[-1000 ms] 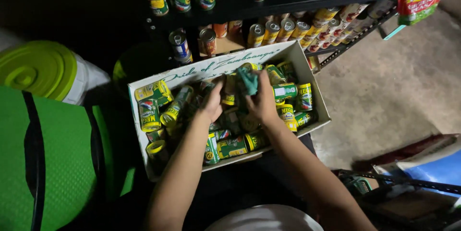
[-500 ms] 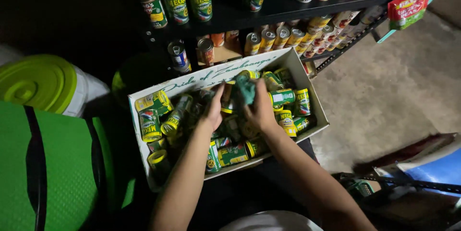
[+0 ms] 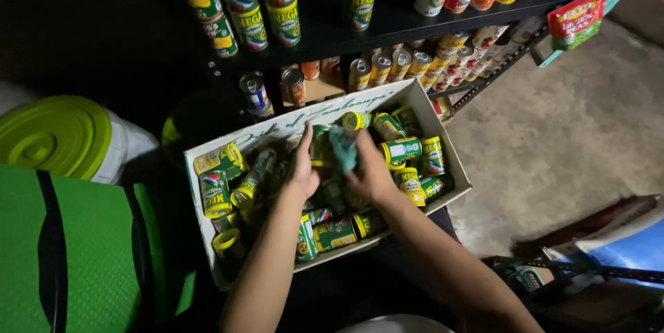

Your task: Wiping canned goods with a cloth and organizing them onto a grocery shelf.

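- Both my hands are down inside the white cardboard box full of green-and-yellow labelled tin cans, which lie jumbled on their sides.
- My right hand is curled shut around a small teal cloth, pinched at the fingertips above the cans near the box's middle.
- My left hand lies just beside it, fingers loosely bent and pressed onto a can; I cannot tell whether it truly grips that can.
- The box's walls stand close on all sides of the cans; the far wall sits just under the dark metal shelf, so there is little room beyond it.
- To the right of the box the bare grey concrete floor lies open.
- On the shelf above stand upright green cans, and a lower row of cans lies just behind the box's far edge.
- To the left sit a white bucket with a lime-green round lid and a bright green flat panel with a black stripe, crowding that side.
- A red snack packet hangs at the shelf's right end.
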